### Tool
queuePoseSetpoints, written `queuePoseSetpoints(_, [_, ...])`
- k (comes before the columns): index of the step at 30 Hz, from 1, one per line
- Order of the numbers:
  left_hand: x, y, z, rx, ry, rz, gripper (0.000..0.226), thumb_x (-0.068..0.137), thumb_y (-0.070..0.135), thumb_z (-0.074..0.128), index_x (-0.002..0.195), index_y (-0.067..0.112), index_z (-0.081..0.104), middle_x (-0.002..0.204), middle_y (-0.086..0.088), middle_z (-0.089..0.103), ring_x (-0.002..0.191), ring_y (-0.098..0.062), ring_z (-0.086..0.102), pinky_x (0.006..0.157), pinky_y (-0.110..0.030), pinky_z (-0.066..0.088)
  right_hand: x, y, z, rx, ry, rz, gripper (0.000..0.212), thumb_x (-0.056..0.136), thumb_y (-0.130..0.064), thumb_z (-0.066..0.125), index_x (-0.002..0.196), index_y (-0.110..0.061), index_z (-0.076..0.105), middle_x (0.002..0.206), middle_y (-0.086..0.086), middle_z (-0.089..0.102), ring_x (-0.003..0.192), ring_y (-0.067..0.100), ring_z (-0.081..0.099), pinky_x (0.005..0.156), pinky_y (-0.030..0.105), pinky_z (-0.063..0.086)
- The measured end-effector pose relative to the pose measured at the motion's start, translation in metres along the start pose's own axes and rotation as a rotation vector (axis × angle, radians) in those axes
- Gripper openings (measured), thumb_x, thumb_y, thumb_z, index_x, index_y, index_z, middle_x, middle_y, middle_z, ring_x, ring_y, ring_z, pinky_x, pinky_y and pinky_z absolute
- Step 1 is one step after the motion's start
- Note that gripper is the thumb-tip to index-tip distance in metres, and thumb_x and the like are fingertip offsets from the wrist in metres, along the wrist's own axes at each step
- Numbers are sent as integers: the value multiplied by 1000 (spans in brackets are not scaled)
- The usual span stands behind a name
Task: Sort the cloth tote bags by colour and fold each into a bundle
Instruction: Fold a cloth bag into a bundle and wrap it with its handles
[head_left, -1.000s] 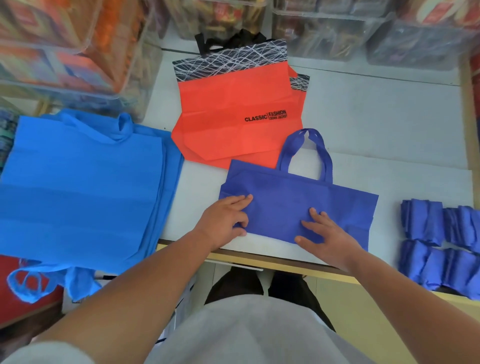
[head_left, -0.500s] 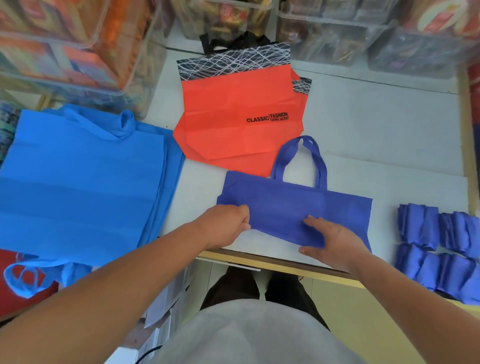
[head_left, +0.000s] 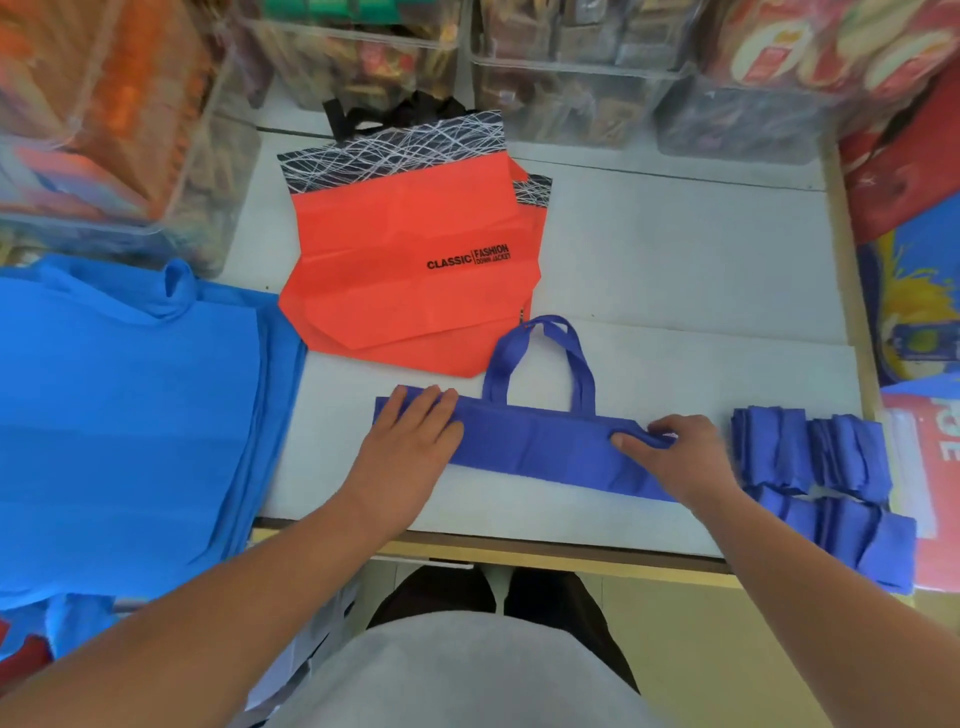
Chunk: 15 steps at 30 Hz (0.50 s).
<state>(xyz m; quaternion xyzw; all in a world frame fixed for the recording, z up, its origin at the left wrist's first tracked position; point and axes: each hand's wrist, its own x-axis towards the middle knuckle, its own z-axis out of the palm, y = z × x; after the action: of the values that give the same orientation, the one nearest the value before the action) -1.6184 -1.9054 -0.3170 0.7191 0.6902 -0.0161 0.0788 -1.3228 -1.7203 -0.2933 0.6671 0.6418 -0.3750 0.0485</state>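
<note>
Since a second ago we've folded the dark blue tote from a wide panel into a narrow strip, and both grips have spread out to its ends. Left grip lies flat, fingers straight, pressing the strip's left end. Right grip has thumb and curled fingers pinching the fold at the right end. Strip lies near the front edge of the surface, handles pointing away from us. Folded dark blue bundles sit just right of it, orange bags behind, light blue stack left.
</note>
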Motion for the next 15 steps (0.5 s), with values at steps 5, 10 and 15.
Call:
queuePoseSetpoints(5, [-2, 6, 34, 10, -282, -128, 66, 93, 34, 62, 154, 16, 42, 164, -5, 30, 153, -30, 25, 121, -56, 24, 15, 8, 7, -92, 81, 111, 86, 69, -69, 79, 135, -19, 56, 130, 4, 52, 98, 21, 56, 73, 35, 49])
queuePoseSetpoints(10, [-2, -2, 40, -119, -308, -136, 58, 102, 35, 38, 158, 23, 32, 167, 2, 16, 155, -25, 15, 123, -49, 25, 9, 13, 15, 69, 155, 227, 96, 69, -71, 78, 142, -16, 47, 136, 6, 50, 112, 28, 59, 78, 37, 50])
queuePoseSetpoints(15, [3, 1, 26, -225, -402, -207, 82, 86, 59, -8, 161, 30, 8, 166, 13, -8, 156, -15, -7, 127, -38, 12, 7, 16, 11, 576, 144, 411, 63, 78, -46, 85, 120, -10, 54, 100, 1, 60, 85, 20, 58, 74, 37, 48])
